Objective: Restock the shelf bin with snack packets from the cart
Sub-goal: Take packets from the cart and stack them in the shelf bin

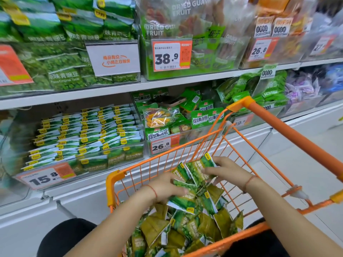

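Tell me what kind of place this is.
Most likely a snack aisle in a shop: shelf bins of green packets, orange price tags reading 38.9 and 26.8, and an orange cart of packets that both hands are gathering.

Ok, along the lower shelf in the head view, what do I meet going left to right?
15.8 price tag → bin of stacked green pea packets → 26.8 price tag on the bin of mixed fruit-and-vegetable crisp bags → bin of green packets behind the cart handle → purple packets.
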`<state>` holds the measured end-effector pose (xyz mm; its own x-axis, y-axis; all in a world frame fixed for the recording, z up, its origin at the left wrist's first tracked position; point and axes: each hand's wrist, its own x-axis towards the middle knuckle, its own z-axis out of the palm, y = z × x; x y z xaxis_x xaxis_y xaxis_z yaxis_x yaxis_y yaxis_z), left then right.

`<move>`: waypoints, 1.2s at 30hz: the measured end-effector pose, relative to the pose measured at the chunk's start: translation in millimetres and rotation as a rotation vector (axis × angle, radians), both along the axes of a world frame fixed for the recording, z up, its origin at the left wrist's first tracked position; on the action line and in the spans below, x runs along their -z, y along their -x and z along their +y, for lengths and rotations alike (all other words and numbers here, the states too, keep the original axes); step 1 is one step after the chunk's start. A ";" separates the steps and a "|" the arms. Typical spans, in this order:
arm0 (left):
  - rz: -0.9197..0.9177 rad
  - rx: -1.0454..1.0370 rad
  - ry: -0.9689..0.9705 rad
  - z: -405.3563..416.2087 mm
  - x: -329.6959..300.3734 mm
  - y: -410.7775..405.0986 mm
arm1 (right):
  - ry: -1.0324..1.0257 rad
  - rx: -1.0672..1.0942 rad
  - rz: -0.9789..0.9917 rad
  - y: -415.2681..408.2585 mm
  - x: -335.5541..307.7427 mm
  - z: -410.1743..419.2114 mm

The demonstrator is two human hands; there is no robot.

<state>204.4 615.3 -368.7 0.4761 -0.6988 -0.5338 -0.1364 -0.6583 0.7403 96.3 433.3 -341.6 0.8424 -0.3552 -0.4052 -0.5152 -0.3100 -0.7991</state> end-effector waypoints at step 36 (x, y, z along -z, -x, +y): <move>-0.374 -0.235 0.516 35.7 2.8 -2.4 | -0.284 -0.112 -0.325 -22.2 15.1 64.9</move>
<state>206.8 651.0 -371.6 0.7340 -0.6755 0.0699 -0.3406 -0.2771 0.8985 118.5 498.2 -356.7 0.9691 -0.1669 -0.1817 -0.1992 -0.0948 -0.9754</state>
